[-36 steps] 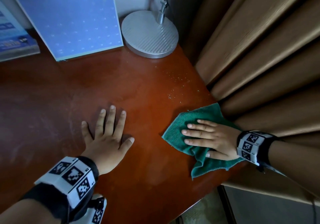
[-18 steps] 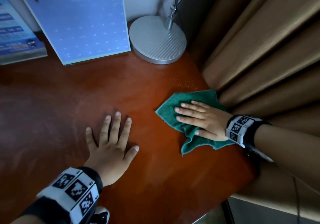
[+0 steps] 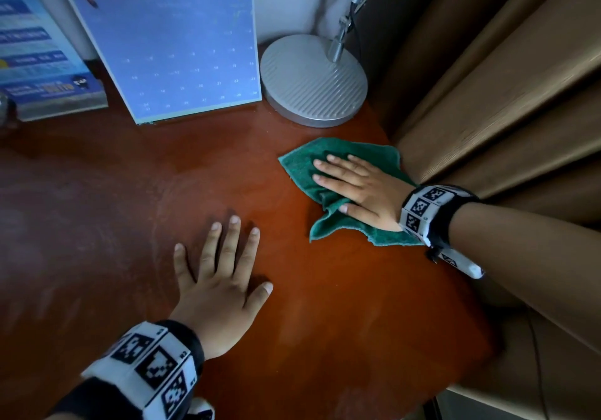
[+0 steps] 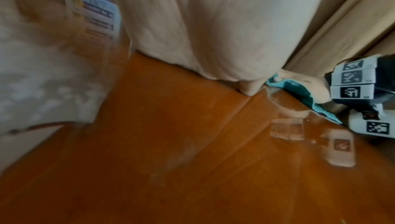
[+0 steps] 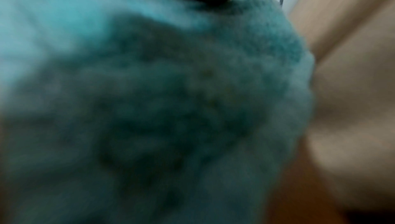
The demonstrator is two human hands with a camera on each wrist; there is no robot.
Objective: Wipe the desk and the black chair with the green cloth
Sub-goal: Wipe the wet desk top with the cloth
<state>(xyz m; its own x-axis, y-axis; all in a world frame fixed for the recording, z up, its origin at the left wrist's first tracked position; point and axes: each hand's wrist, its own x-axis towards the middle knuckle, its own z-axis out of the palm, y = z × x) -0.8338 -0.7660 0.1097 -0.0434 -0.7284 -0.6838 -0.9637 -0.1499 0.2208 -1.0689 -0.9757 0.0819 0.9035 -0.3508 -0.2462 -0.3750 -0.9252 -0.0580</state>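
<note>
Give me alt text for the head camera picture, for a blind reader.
A right hand presses a green cloth flat on a reddish wooden desk, near a round silver lamp base. The left hand lies flat on the desk; a blue calendar stands behind.

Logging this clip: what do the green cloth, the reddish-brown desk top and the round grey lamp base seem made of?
Green cloth: likely microfibre or terry; fuzzy nap shows in the right wrist view.
Reddish-brown desk top: glossy, probably lacquered wood or veneer; it mirrors the wristband.
Round grey lamp base: matte, ribbed, metal or metal-look plastic; unclear which.
</note>
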